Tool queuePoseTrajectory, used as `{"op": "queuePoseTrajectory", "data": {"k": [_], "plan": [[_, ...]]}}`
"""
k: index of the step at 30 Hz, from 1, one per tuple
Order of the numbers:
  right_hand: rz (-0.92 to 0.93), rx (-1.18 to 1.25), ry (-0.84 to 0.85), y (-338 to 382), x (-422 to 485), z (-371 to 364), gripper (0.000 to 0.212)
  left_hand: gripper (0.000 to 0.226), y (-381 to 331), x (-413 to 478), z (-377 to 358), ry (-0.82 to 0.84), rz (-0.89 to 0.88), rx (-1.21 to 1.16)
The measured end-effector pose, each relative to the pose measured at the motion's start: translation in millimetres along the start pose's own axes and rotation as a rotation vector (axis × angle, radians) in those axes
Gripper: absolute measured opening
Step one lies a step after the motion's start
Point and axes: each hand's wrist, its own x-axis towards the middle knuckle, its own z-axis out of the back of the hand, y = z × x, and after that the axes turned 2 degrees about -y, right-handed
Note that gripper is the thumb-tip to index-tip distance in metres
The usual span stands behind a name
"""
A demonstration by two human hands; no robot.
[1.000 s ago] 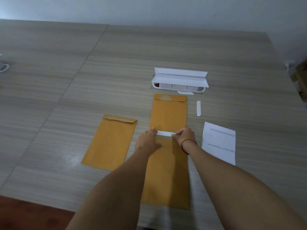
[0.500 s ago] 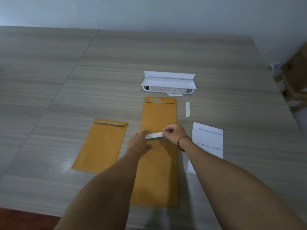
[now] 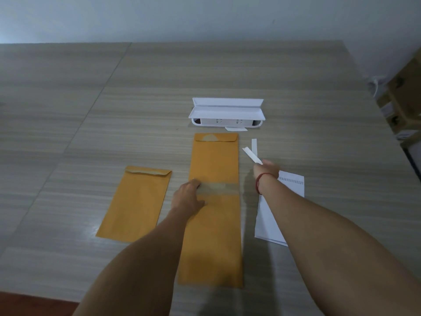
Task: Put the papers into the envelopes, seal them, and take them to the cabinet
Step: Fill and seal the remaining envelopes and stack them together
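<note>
A short brown envelope (image 3: 136, 202) lies at the left of the desk (image 3: 68, 133). Just beside it, the left hand (image 3: 188, 198) rests its fingers (image 3: 196, 184) nearly straight on the middle envelope (image 3: 214, 236), at the left end of a shiny glue band (image 3: 219, 187). Beyond stands a white case (image 3: 227, 112). The right hand (image 3: 266, 171) pinches 1 white strip (image 3: 251, 155) above the desk; a 2nd strip (image 3: 254, 143) lies behind it. A printed sheet (image 3: 293, 185) lies partly under the right forearm.

Table (image 3: 68, 110) with envelopes (image 3: 136, 201), paper (image 3: 268, 224), box (image 3: 227, 112).
</note>
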Motion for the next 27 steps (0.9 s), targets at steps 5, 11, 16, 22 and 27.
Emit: {"op": "queuePoseTrajectory", "data": {"k": [5, 11, 16, 22, 27], "plan": [[0.080, -0.037, 0.013, -4.5, -12.7, 7.0, 0.042, 0.074, -10.7, 1.3, 2.2, -0.029, -0.052, 0.097], [0.304, -0.264, 0.301, -30.4, -31.0, 7.2, 0.023, 0.054, -22.3, -16.7, 1.9, -0.136, -0.036, 0.226], [0.467, -0.525, 0.518, -49.6, -51.2, 10.3, 0.025, 0.047, -25.9, -34.0, -3.5, -0.141, -0.058, 0.254], [0.641, -0.820, 0.474, -74.7, -61.8, 9.1, 0.026, 0.046, -22.2, -59.3, -17.1, -0.023, -0.128, 0.148], [0.868, -1.068, 0.495, -87.8, -77.0, 3.6, 0.053, 0.055, -15.8, -68.7, -30.3, 0.114, -0.153, 0.111]]}}
